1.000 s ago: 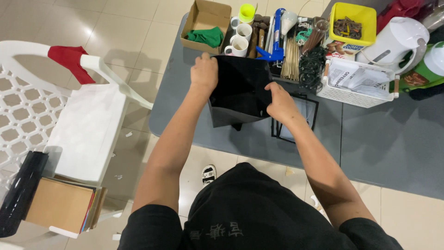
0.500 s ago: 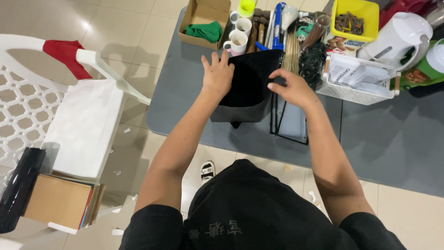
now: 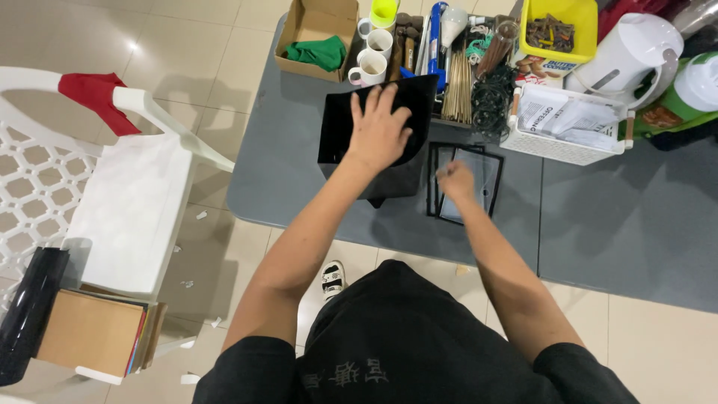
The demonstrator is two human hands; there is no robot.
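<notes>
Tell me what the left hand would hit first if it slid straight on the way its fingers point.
Likely the white mugs: the left hand lies flat on the black sheet, fingers pointing toward them across the grey table.

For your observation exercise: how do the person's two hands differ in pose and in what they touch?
The left hand lies flat, fingers spread, on the black sheet; the right hand is curled shut over the black-edged frame. The left hand reaches farther across the grey table than the right hand. Both are bare.
</notes>
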